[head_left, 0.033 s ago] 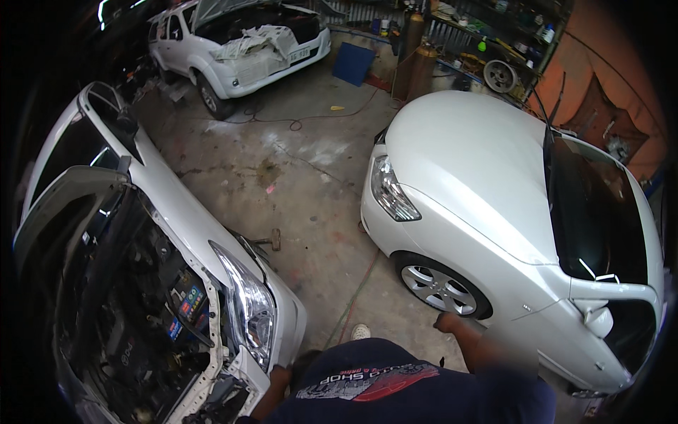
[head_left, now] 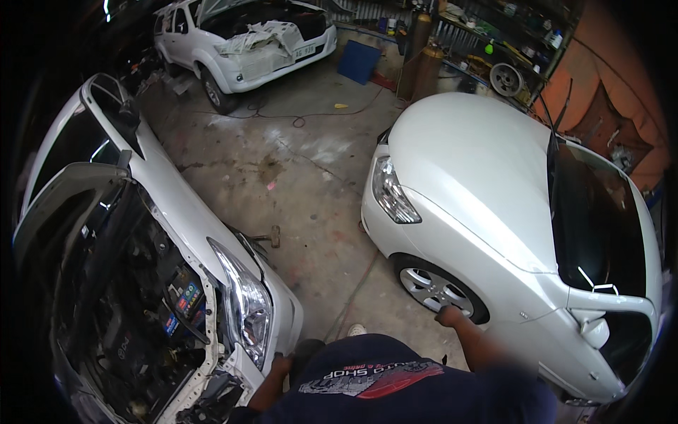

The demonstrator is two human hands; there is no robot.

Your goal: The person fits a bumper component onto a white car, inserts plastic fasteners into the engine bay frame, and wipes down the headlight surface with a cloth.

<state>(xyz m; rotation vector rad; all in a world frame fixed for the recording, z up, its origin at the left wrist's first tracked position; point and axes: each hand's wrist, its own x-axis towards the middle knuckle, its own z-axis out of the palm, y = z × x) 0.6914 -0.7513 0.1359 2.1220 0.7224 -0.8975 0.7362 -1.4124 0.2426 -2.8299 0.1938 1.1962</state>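
My left hand (head_left: 282, 365) is low beside the front corner of a white car (head_left: 289, 311) whose hood is up. Its fingers are too dark and hidden to read, and I cannot tell whether it touches the car. Farther right, my right hand (head_left: 448, 316) hangs in front of the alloy wheel (head_left: 431, 288) of a second white car (head_left: 470, 177). Its fingers look curled in; anything inside them is hidden. Between the arms, my dark blue printed shirt (head_left: 332, 406) fills the lower edge, and one light shoe tip (head_left: 357, 330) shows.
A hammer (head_left: 274, 237) rests on the concrete floor by the left car's headlight (head_left: 247, 304). Behind are a white vehicle (head_left: 236, 71) with paper over its front, a blue panel (head_left: 359, 62), gas cylinders (head_left: 421, 67) and a loose wheel rim (head_left: 506, 80). A hose (head_left: 353, 290) crosses the floor.
The view has tilted slightly. Both hands sit a little higher in the picture, and more of my left forearm shows. Cars and hammer stay put.
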